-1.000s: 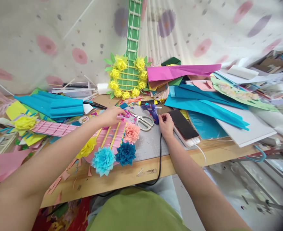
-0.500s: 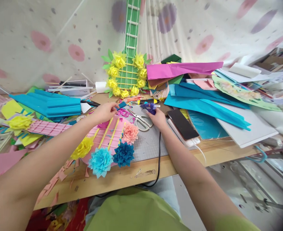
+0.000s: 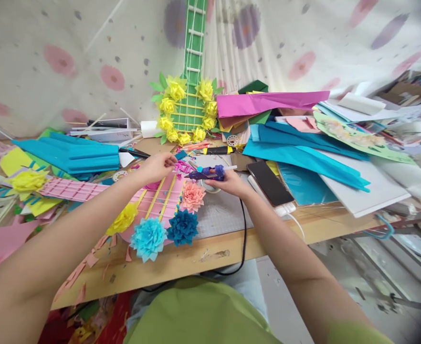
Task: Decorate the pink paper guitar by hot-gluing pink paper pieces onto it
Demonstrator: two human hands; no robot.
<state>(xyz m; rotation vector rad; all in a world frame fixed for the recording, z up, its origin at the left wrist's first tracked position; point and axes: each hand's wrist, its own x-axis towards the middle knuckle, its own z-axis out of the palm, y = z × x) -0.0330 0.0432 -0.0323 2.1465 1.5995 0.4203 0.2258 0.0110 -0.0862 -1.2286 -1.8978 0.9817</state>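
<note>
My right hand [image 3: 230,183] is wrapped round a purple-blue hot glue gun [image 3: 207,173]. Its nozzle points left, close to the fingertips of my left hand [image 3: 159,167]. Those left fingers are pinched together above the pink paper guitar [image 3: 171,193]; whatever they hold is too small to make out. A blue paper scrap [image 3: 181,155] shows just beyond them. Around the guitar's body sit a coral flower [image 3: 192,196], a dark blue flower [image 3: 183,227], a light blue flower [image 3: 148,240] and a yellow flower [image 3: 122,220]. Scissors [image 3: 213,189] lie mostly hidden under the glue gun.
A green paper guitar [image 3: 188,107] with yellow flowers leans at the back. Blue folded paper [image 3: 89,155] lies left; more paper sheets [image 3: 314,153] are piled right. A phone [image 3: 270,183] rests on a white power bank. The gun's black cord [image 3: 245,234] hangs over the table edge.
My right hand has brought the glue gun left and turned its nozzle toward my left fingers, covering most of the scissors. My left hand has stayed nearly still, still pinched.
</note>
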